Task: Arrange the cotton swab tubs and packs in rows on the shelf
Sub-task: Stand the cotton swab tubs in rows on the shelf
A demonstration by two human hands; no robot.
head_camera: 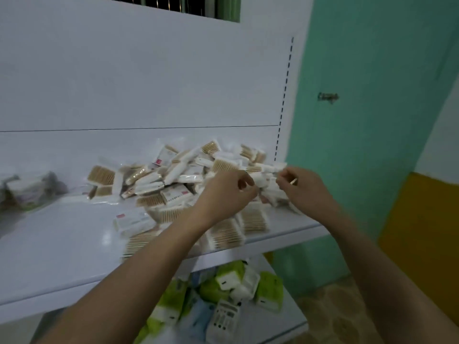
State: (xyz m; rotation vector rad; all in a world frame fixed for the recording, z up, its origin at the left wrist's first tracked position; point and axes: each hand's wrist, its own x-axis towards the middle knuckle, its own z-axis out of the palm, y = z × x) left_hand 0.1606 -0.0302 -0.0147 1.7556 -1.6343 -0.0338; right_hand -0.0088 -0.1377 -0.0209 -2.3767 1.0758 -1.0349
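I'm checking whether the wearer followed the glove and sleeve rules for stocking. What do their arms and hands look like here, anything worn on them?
Both arms are bare from the bottom edge of the picture up to the hands: no sleeves or cuffs show. The left hand and right hand wear no gloves. No watch, bracelet or ring is visible, though the picture is somewhat blurred, so a thin ring could be missed.

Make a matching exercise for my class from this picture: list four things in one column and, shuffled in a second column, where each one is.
Things
1. heap of clear cotton swab packs
2. green and white packets
3. small grey-wrapped bundle
4. thin wooden swab stick

Places
A. lower shelf
B. pinched in the right hand
C. far left of the white upper shelf
D. middle and right of the upper shelf

Pairs: 1-D, 2-A, 3-C, 4-B
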